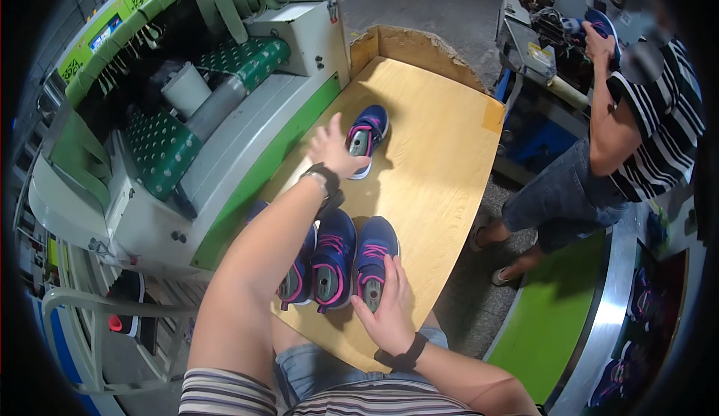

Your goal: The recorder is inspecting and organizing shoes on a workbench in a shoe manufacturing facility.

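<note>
Navy with pink laces, the far shoe (374,119) is lying in the upper centre of the frame on the wooden counter (442,146), your left hand (334,151) hanging beside it with fingers standing wide and thumb over the heel. Lower down at centre, your right hand (389,311) is straddling the heel of the near shoe (376,241), though I cannot tell whether its fingers are pressing. For good control, you should be gripping each heel from both sides, keeping your left forearm (262,255) clear of the neighbouring shoe (335,242).

A single head-worn fisheye looks steeply down, close above the wood-toned table (442,146)
</note>
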The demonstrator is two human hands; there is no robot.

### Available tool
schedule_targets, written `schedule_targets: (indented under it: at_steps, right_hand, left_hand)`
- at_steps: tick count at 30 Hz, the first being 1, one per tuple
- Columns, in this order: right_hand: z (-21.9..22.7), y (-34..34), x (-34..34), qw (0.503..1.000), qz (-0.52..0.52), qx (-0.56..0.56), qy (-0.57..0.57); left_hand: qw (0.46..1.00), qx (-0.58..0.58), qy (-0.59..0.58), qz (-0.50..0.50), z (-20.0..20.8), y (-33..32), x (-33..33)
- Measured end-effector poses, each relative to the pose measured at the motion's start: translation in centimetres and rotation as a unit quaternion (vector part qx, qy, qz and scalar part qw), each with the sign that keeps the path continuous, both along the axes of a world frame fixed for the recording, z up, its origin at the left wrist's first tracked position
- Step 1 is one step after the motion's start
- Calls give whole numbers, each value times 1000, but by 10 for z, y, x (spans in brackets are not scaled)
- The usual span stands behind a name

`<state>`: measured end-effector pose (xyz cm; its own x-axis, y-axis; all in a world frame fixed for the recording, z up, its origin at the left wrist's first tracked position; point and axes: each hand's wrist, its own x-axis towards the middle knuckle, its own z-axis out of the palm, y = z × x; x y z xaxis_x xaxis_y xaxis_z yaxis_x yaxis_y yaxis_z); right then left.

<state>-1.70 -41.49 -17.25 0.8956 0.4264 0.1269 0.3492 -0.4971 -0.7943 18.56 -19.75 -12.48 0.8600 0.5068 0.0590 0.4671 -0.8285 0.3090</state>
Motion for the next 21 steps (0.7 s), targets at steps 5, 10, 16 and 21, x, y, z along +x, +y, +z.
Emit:
schedule_targets:
  at_steps: [5, 10, 16, 21]
  right_hand:
    - [-2, 11, -3, 999, 35, 24, 4]
    - [-4, 7, 4, 995, -2, 93, 31]
    - [-10, 26, -7, 963, -15, 237, 127]
    - [-7, 19, -11, 995, -8, 103, 12]
  left_hand:
    - [934, -313, -151, -85, -52, 50, 23]
    - [741, -642, -197, -11, 22, 67, -19]
    - [809, -319, -491, 51, 148, 156, -143]
    - [859, -122, -390, 310, 146, 242, -173]
